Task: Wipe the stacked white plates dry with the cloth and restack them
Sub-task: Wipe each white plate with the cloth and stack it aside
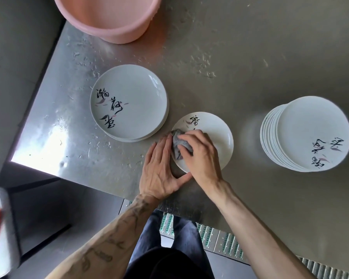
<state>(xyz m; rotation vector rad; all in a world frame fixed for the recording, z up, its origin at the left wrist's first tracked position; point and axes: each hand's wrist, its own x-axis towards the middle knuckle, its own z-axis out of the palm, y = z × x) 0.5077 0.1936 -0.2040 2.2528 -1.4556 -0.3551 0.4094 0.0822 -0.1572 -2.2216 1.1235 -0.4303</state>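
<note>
Nearest, the left hand (159, 170) lies flat with fingers straight, its thumb and palm bracing the near rim of 1 white plate (215, 130) that sits on the wet steel table (240, 57). The right hand (201, 154) curls round a bunched grey cloth (176, 147) and presses it onto the plate's left side. Damp glazed china is likely slippery, rigid and easily chipped, so hold it by the rim. Beyond, a short stack (133, 87) lies left, a tall stack (308, 125) right, a pink basin (109, 19) farthest

The pink basin (109, 19) is cut off by the top edge. The lettering on the lone plate (216, 133) is partly hidden by the cloth (176, 147) and right hand (199, 156).
</note>
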